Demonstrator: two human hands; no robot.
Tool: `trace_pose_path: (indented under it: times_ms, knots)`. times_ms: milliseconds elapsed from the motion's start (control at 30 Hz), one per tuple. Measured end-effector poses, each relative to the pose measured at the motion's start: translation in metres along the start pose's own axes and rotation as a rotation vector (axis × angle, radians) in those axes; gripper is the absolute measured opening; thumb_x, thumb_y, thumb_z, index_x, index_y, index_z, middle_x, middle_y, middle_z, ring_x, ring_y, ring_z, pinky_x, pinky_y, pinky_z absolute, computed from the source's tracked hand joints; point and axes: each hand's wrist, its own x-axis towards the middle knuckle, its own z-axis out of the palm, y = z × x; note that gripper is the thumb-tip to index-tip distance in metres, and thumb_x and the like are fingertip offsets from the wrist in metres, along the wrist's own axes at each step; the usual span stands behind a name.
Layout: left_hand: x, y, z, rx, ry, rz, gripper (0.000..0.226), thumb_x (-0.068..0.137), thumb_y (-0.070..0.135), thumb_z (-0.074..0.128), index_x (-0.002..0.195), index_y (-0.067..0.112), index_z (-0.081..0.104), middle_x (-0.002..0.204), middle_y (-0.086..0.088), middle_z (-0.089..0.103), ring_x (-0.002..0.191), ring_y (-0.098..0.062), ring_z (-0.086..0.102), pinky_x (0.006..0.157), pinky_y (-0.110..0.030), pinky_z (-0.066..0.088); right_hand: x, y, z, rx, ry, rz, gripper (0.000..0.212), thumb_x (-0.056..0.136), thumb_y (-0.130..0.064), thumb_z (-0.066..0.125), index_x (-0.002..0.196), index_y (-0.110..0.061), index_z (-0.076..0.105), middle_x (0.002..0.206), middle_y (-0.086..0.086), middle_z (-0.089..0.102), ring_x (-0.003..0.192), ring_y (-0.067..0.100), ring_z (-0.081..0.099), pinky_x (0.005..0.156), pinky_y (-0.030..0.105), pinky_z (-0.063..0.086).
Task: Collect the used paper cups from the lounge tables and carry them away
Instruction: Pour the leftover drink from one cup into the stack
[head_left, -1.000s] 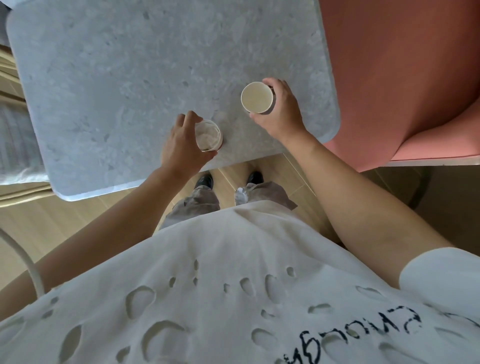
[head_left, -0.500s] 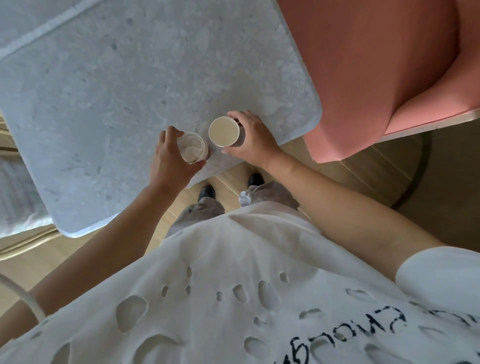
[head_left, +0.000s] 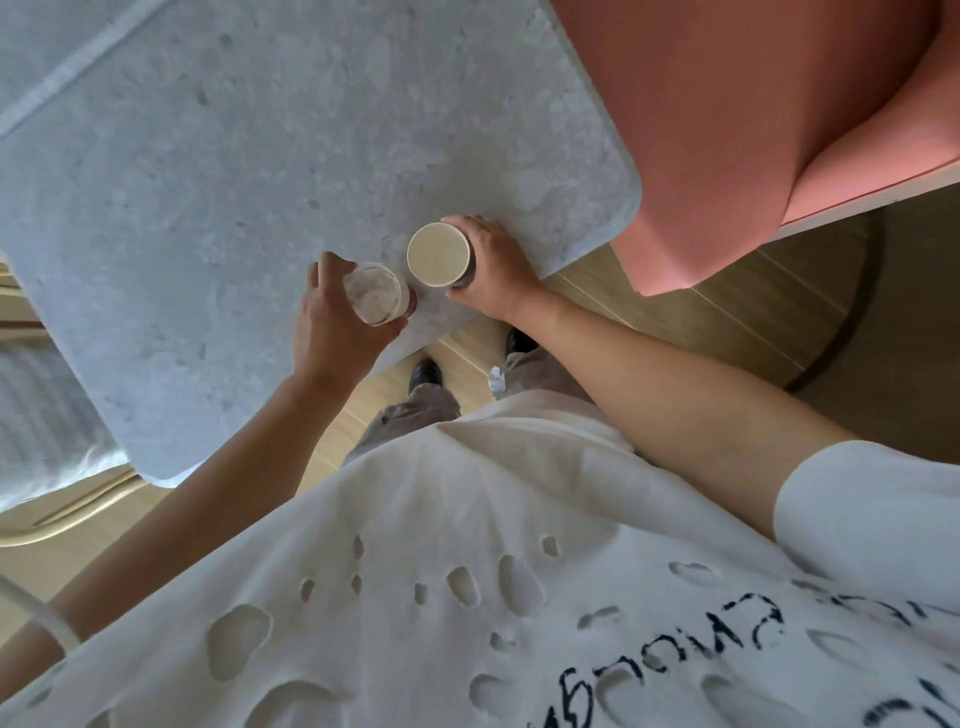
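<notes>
Paper cups sit close together at the grey table's (head_left: 218, 171) six-o'clock edge; left hand (head_left: 332, 322) grips the crumpled-tissue cup (head_left: 375, 300); right hand (head_left: 493, 270) grips the cream-lined cup (head_left: 439, 254) at its two o'clock.

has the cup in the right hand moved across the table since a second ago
Yes. The cup in the right hand moved toward the table's near edge.

Head-worn view, steeply downward, close over table (head_left: 218, 218)
</notes>
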Motion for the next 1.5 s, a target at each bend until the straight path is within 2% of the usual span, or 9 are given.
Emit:
trace_pose_path:
  times_ms: [167,333,400,600,700,800,933,1233,1500]
  knots:
    - [-0.002,0.002,-0.001,-0.002,-0.008,-0.003,0.085,0.064,0.047,0.099,0.124,0.016,0.048,0.126,-0.008,0.061,0.105,-0.030,0.063,0.075,-0.038,0.048,0.004,-0.004,0.000,0.005,-0.004,0.031,0.062,0.073,-0.023,0.088,0.130,-0.012,0.067,0.125,0.010,0.071,0.119,0.031,0.062,0.098,0.046,0.051]
    - [-0.002,-0.001,-0.010,-0.096,0.010,-0.090,0.090,0.062,0.067,0.092,0.125,0.021,0.047,0.122,0.000,0.065,0.102,-0.017,0.061,0.077,-0.036,0.050,0.002,-0.008,0.000,0.047,-0.001,0.027,0.064,0.072,-0.027,0.088,0.130,-0.012,0.064,0.122,0.008,0.071,0.116,0.032,0.063,0.098,0.049,0.052]
    - [-0.003,-0.006,-0.016,-0.129,0.030,-0.143,0.088,0.063,0.057,0.097,0.126,0.022,0.047,0.121,0.004,0.066,0.105,-0.019,0.064,0.080,-0.038,0.054,-0.002,-0.007,-0.001,0.044,0.009,-0.008,0.062,0.071,-0.027,0.089,0.126,-0.011,0.066,0.120,0.005,0.072,0.113,0.030,0.063,0.096,0.049,0.052]
    - [-0.004,-0.021,-0.044,-0.256,0.154,-0.268,0.081,0.068,0.038,0.097,0.132,0.018,0.051,0.123,0.002,0.064,0.103,-0.011,0.065,0.072,-0.008,0.048,-0.009,-0.001,0.001,-0.038,-0.023,-0.079,0.061,0.071,-0.029,0.087,0.128,-0.014,0.069,0.122,0.005,0.071,0.111,0.030,0.063,0.096,0.048,0.052]
    - [-0.002,-0.017,-0.059,-0.333,0.193,-0.270,0.077,0.068,0.041,0.094,0.129,0.021,0.052,0.120,0.001,0.066,0.095,0.001,0.065,0.071,-0.007,0.050,-0.011,0.001,0.003,-0.052,-0.024,-0.087,0.063,0.071,-0.031,0.087,0.130,-0.016,0.070,0.119,0.005,0.072,0.109,0.031,0.064,0.095,0.047,0.052]
    - [0.000,-0.009,-0.067,-0.370,0.181,-0.239,0.074,0.067,0.048,0.093,0.124,0.028,0.050,0.119,0.004,0.067,0.099,-0.005,0.068,0.072,-0.010,0.052,-0.012,0.001,0.004,-0.061,-0.021,-0.092,0.063,0.072,-0.030,0.087,0.131,-0.016,0.070,0.119,0.005,0.072,0.107,0.031,0.064,0.095,0.046,0.052]
    - [0.000,0.002,-0.067,-0.376,0.151,-0.176,0.082,0.066,0.055,0.093,0.129,0.021,0.052,0.122,0.003,0.068,0.103,-0.005,0.069,0.075,-0.009,0.052,-0.012,0.000,0.003,-0.081,-0.026,-0.097,0.063,0.072,-0.029,0.085,0.132,-0.018,0.070,0.117,0.004,0.072,0.107,0.031,0.064,0.094,0.046,0.052]
    - [0.003,0.020,-0.053,-0.333,0.088,-0.100,0.080,0.072,0.045,0.096,0.132,0.018,0.051,0.120,0.008,0.064,0.100,-0.001,0.065,0.072,-0.006,0.051,-0.011,-0.001,0.004,-0.074,-0.032,-0.101,0.062,0.073,-0.033,0.086,0.132,-0.019,0.069,0.117,0.003,0.073,0.104,0.028,0.064,0.092,0.042,0.052]
    - [0.004,0.030,-0.046,-0.299,0.059,-0.083,0.081,0.074,0.040,0.097,0.135,0.016,0.050,0.118,0.010,0.061,0.098,0.001,0.063,0.072,-0.004,0.049,-0.011,0.001,0.000,-0.058,-0.055,-0.098,0.066,0.074,-0.039,0.084,0.134,-0.019,0.068,0.118,0.005,0.073,0.104,0.030,0.065,0.095,0.049,0.054]
